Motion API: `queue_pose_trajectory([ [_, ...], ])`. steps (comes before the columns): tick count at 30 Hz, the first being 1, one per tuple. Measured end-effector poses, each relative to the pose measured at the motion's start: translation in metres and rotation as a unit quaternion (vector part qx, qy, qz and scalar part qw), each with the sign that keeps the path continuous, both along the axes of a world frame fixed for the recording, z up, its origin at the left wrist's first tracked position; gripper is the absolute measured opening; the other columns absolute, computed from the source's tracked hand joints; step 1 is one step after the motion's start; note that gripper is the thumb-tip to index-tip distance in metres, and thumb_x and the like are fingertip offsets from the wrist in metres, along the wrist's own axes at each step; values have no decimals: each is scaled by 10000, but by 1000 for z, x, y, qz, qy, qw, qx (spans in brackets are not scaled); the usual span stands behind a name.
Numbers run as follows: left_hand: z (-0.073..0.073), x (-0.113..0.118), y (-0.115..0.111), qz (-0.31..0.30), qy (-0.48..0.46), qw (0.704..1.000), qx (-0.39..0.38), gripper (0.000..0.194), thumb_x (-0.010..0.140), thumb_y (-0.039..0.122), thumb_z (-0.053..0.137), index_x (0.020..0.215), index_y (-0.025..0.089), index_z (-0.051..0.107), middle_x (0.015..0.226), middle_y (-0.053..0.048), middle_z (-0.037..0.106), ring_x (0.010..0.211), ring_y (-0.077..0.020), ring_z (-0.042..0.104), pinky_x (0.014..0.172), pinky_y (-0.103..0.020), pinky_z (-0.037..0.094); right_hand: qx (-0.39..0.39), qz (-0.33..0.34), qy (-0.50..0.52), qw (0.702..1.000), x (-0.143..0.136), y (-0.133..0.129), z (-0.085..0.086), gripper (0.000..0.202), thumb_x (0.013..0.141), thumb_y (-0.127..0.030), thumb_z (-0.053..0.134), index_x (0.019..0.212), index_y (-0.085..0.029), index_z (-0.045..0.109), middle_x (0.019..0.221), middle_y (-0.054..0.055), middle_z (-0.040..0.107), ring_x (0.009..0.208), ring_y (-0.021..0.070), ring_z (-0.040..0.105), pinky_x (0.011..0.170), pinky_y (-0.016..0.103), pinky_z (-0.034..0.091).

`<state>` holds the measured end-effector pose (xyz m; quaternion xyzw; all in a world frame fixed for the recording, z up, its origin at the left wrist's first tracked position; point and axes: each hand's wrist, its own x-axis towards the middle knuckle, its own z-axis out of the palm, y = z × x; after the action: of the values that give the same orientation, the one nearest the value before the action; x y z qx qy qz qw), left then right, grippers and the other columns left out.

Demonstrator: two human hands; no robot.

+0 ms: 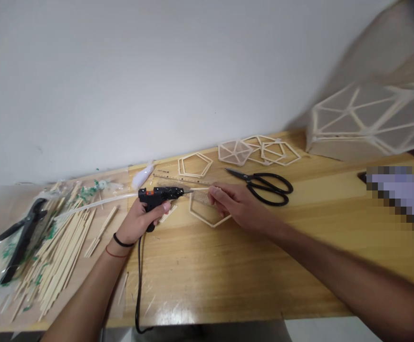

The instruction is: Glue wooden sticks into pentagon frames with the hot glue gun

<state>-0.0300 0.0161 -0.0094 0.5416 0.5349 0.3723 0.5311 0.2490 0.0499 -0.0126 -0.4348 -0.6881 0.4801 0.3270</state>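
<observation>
My left hand [140, 222] is wrapped round the handle of a black glue gun [164, 193]. A long clear glue stick [101, 204] sticks out of the gun's back end, and a black cord hangs from its handle. The nozzle points right, close to the end of a short thin wooden stick [201, 189] pinched in my right hand [233, 205]. Below that hand lies a pentagon frame of wooden sticks [212, 224], partly hidden by the fingers. Whether the stick touches the frame I cannot tell.
Black-handled scissors [269, 187] and a clear ruler [181, 179] lie nearby. Stick frames [196, 164] rest along the wall, with a larger covered stick structure [367, 118] at right. Loose wooden sticks [66, 259] and a black cutter [23, 242] are at left. A blurred-out flat object [402, 194] lies right.
</observation>
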Motion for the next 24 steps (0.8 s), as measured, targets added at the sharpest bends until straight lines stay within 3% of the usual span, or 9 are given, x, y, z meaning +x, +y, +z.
queue_pose_trajectory([
  [12, 1, 0, 0, -25, 45, 999, -5, 448, 893, 566, 808, 806, 153, 656, 641, 22, 519, 524, -76, 450, 476, -220, 321, 8, 3, -6, 1000, 0, -1, 2, 435, 1028, -524, 440, 737, -232, 580, 564, -25, 470, 546, 164, 454, 552, 305, 315],
  [24, 3, 0, 0, -28, 60, 998, -9, 490, 889, 587, 793, 741, 162, 600, 599, 33, 478, 511, -78, 442, 477, -227, 316, 22, 10, -16, 1000, -2, -1, 4, 430, 1032, -499, 434, 733, -227, 580, 594, -9, 490, 593, 173, 460, 580, 312, 311],
])
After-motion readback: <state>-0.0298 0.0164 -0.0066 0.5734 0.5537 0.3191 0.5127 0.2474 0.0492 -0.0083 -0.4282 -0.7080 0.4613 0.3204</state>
